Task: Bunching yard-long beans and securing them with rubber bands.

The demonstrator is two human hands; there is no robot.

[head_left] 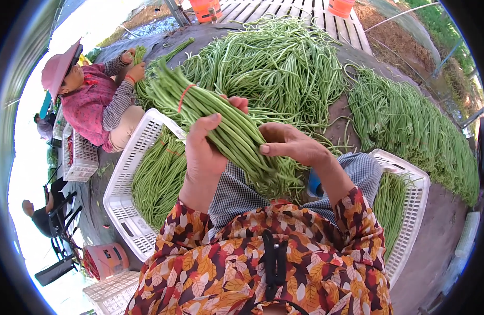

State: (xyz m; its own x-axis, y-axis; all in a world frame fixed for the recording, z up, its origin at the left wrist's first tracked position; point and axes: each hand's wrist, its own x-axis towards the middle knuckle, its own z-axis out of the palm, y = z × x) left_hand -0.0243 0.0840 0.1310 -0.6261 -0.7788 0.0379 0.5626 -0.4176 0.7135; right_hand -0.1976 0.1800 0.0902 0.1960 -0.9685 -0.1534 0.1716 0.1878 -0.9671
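Note:
A thick bundle of long green beans (229,126) slants across in front of me, its upper end toward the far left. A red band (184,97) circles it near that end. My left hand (202,157) is wrapped around the middle of the bundle, thumb on top and fingertips showing on the far side. Closer to the lower end, my right hand (297,146) grips the beans, thumb pressed on them; its other fingers are partly hidden. The lower tips look blurred. Beyond the bundle lies a big loose heap of long beans (273,63) on dark ground sheeting.
White crates of beans stand on my left (124,210) and right (410,226). Another bean pile (410,126) spreads at the far right. A person in a pink hat (87,105) holds beans at the left. Orange buckets (205,9) stand by slatted boards (284,9) at the back.

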